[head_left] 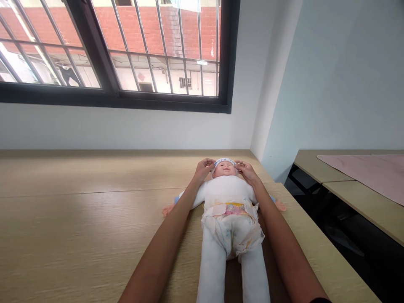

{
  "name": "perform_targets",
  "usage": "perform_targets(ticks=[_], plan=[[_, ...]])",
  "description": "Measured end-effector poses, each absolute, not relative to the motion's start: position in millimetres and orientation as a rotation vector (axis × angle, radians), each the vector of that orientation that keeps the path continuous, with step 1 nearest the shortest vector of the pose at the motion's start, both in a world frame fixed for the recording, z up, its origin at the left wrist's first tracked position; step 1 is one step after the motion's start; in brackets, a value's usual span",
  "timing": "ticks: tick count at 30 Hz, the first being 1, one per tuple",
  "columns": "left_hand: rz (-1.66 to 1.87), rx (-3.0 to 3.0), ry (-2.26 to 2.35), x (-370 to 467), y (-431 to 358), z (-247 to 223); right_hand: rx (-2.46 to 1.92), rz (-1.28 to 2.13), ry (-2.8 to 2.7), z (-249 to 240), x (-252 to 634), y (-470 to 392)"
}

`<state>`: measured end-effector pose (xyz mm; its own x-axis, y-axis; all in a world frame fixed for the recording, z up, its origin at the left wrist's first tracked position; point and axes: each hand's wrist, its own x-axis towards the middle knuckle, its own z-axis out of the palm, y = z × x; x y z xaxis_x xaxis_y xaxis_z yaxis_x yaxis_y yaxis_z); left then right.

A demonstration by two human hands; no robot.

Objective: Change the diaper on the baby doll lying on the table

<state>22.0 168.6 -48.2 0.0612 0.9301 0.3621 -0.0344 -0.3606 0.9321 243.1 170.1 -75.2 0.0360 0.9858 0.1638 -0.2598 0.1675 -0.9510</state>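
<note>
A baby doll [227, 186] with a white cloth body lies on its back, head at the far end and legs toward me. On its head is a white hat [224, 160] with blue lettering on the band. My left hand [205, 168] has its bent fingers closed on the hat's left edge. At the opposite edge, my right hand [245, 170] pinches the hat beside the doll's temple. Around the doll's hips is a diaper [232, 231] with a coloured waistband, its tabs fastened across the front. My forearms pass over the doll's outstretched arms and partly hide them.
The doll rests on a light wooden table [78, 235] whose right edge runs close to my right arm. Beyond a dark gap stands another table [362, 198] with a pink mat [372, 168]. A wall and a barred window [164, 50] are behind.
</note>
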Motion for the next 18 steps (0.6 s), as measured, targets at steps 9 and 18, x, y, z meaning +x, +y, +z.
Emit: perform_targets(ticks=[9, 18], plan=[[1.426, 1.453, 0.929, 20.7, 167.3, -48.8, -0.89, 1.183, -1.08, -78.7, 243.0, 172.5], [1.364, 1.425, 0.976, 19.9, 165.6, -47.4, -0.898, 1.209, -1.131, -74.6, 244.4, 168.4]])
